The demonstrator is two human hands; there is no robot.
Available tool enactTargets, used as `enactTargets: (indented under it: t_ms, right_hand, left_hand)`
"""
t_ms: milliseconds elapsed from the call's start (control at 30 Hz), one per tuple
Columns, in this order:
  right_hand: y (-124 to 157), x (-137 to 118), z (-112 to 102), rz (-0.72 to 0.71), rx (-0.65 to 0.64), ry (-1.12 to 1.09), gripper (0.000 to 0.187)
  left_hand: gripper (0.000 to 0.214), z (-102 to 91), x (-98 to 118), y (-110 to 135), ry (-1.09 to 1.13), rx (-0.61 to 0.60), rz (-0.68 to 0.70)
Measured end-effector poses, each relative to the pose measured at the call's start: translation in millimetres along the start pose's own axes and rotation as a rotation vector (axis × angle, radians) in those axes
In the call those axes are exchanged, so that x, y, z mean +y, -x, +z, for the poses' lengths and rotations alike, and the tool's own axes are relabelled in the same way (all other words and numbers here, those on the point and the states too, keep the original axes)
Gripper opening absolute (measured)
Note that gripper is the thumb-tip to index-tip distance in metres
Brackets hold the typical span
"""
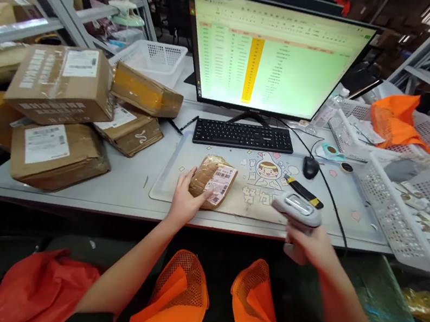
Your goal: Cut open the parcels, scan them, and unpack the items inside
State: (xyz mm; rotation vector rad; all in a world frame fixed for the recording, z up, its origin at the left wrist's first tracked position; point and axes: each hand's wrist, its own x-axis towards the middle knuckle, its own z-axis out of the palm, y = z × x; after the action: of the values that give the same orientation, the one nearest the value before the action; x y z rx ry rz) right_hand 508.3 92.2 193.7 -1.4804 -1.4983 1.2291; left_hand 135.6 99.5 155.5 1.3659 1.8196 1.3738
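A small brown parcel (pixel 203 174) wrapped in clear tape lies on the printed desk mat (pixel 171 178), its white barcode label facing up. My left hand (pixel 185 199) grips its near left side, with the thumb by the label's lower edge. In my right hand (pixel 308 244) is a grey and white barcode scanner (pixel 298 210), held by its handle just over the desk's front edge and pointing left. Some of the right fingers are hidden behind the handle. A yellow and black box cutter (pixel 304 191) lies on the mat right behind the scanner.
Several cardboard boxes (pixel 63 83) are piled at the left. A monitor (pixel 273 61) showing a spreadsheet stands behind a black keyboard (pixel 244 135). The mouse (pixel 310 167) and its cable lie to the right, near white plastic baskets (pixel 406 226), one draped with orange cloth (pixel 398 123).
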Motion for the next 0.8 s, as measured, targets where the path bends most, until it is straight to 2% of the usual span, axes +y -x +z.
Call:
enactTargets:
  t_ms: [100, 167, 233, 267, 300, 367, 400, 467, 500, 567, 667, 800]
  right_hand:
    - [-27.6, 37.0, -76.1, 0.132, 0.355, 0.205, 0.044]
    - [-48.2, 56.9, -123.0, 0.232, 0.486, 0.406, 0.046]
    - [-61.5, 64.0, -150.3, 0.357, 0.525, 0.714, 0.052]
    - [-65.2, 61.2, -152.8, 0.395, 0.531, 0.888, 0.056]
    - [-68.3, 54.1, -147.0, 0.398, 0.534, 1.046, 0.061]
    - [-79.3, 29.0, -112.2, 0.253, 0.522, 1.228, 0.064]
    - [-90.3, 13.5, -86.2, 0.12, 0.506, 1.235, 0.061]
    - [-126.3, -15.9, -29.0, -0.113, 0.311, 1.109, 0.053]
    - [-149.2, -27.0, -2.4, -0.178, 0.214, 1.05, 0.049]
    - [-196.1, -38.8, 38.3, -0.239, 0.199, 1.046, 0.055]
    - [-246.7, -37.2, 65.2, -0.302, 0.197, 1.1, 0.065]
    - [-276.4, -34.7, 70.7, -0.324, 0.221, 1.113, 0.063]
  left_hand:
    - [0.088, -29.6, -15.0, -1.8, -0.045, 0.086, 0.057]
    - [0.083, -49.0, -26.1, -1.7, -0.123, 0.138, 0.146]
    - [0.074, -64.3, -34.9, 0.9, -0.221, 0.158, 0.262]
    - [0.068, -69.8, -37.7, 3.1, -0.267, 0.153, 0.331]
    - [0.062, -73.9, -39.1, 5.8, -0.305, 0.142, 0.403]
    - [0.053, -77.5, -37.2, 11.4, -0.353, 0.104, 0.53]
    - [0.051, -77.3, -34.2, 13.8, -0.365, 0.081, 0.581]
    - [0.052, -73.8, -26.0, 17.0, -0.391, 0.03, 0.655]
    - [0.054, -70.9, -21.8, 17.9, -0.407, 0.008, 0.682]
    - [0.058, -64.6, -15.8, 19.2, -0.435, -0.019, 0.721]
    - [0.065, -56.9, -16.4, 23.6, -0.454, 0.007, 0.713]
    - [0.072, -51.3, -26.2, 34.9, -0.452, 0.058, 0.677]
